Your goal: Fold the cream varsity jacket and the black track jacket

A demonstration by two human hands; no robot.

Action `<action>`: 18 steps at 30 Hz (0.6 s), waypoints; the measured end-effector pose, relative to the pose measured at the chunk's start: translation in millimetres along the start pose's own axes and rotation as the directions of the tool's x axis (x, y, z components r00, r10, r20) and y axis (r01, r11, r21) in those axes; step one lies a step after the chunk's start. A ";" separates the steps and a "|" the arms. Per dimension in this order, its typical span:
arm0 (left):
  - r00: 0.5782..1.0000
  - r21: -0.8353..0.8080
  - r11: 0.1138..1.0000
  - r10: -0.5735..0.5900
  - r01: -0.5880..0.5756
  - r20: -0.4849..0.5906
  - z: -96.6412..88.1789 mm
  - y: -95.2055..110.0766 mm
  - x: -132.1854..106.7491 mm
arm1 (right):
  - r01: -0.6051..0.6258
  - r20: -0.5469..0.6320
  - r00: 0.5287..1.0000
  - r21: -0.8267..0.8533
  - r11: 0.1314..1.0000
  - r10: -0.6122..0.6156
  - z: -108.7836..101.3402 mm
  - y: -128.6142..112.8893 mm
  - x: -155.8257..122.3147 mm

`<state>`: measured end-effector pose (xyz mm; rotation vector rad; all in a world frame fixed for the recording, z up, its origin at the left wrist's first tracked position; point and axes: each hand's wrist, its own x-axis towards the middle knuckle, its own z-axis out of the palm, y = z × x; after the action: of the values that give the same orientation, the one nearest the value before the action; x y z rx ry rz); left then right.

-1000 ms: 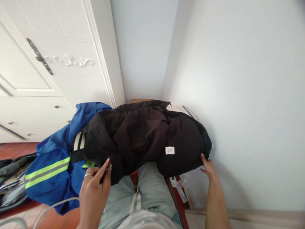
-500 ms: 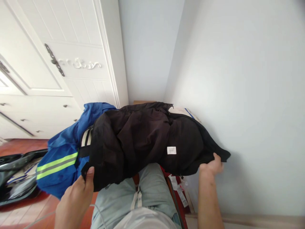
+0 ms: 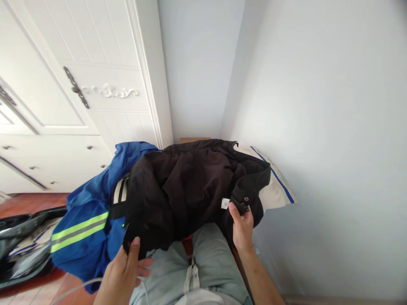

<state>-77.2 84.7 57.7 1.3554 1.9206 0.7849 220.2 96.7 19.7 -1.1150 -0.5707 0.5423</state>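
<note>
A black jacket (image 3: 190,182) lies spread across the surface in front of me, over my knees. My left hand (image 3: 129,262) pinches its lower left edge between thumb and fingers, the other fingers loosely apart. With my right hand (image 3: 243,226) I grip the jacket's right edge, where a round metal snap shows. That edge is folded inward over the jacket, beside a small white label (image 3: 225,203). Under the jacket's left side lies a blue garment (image 3: 84,220) with yellow-green and grey reflective stripes. Cream cloth with a blue stripe (image 3: 276,192) sticks out on the right.
White cabinets with drawers (image 3: 63,156) stand at the left. A pale wall (image 3: 333,148) rises close on the right. On the red-brown floor at left sits an open dark bag (image 3: 28,250) with clothes inside. A thin white cable (image 3: 79,284) runs near my left hand.
My right hand has moved left and inward, bringing the jacket's right edge over. More of the cream cloth now shows. My left hand has shifted slightly right and down, still holding its edge.
</note>
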 end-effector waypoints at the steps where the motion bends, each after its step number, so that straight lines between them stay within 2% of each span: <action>1: 0.998 -0.054 0.997 -0.057 0.058 0.014 7.6 2.4 -0.9 | -0.014 0.017 1.000 0.000 1.000 0.014 -1.2 2.1 -0.2; 3: 0.986 -0.151 0.976 -0.144 0.155 0.083 22.7 10.5 -3.6 | -0.031 0.025 0.999 -0.009 0.999 0.031 -4.3 4.7 1.1; 7: 0.968 -0.221 0.963 -0.100 0.152 0.229 41.7 19.4 -5.9 | 0.008 0.078 0.997 -0.094 0.996 -0.001 -8.8 0.9 1.8; 10: 0.955 -0.233 0.963 -0.059 0.131 0.292 42.9 15.0 -6.1 | 0.177 0.178 0.974 -0.221 0.959 -0.138 -10.3 -9.3 -1.2; 13: 0.938 -0.289 0.950 -0.008 0.115 0.347 37.8 12.7 -8.9 | 0.418 0.287 0.900 -0.356 0.835 -0.328 -12.7 -19.0 -3.7; 16: 0.924 -0.483 0.858 0.027 0.175 0.381 35.6 17.1 -12.5 | 0.515 0.378 0.846 -0.403 0.756 -0.375 -15.2 -22.8 -5.6; 18: 0.920 -0.621 0.750 0.045 0.227 0.390 39.1 21.8 -13.1 | 0.483 0.410 0.856 -0.413 0.773 -0.315 -15.3 -22.8 -8.1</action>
<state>-30.8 82.4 53.0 0.8701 1.2064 0.9455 227.2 73.4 34.6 -1.3517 -1.2659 0.1857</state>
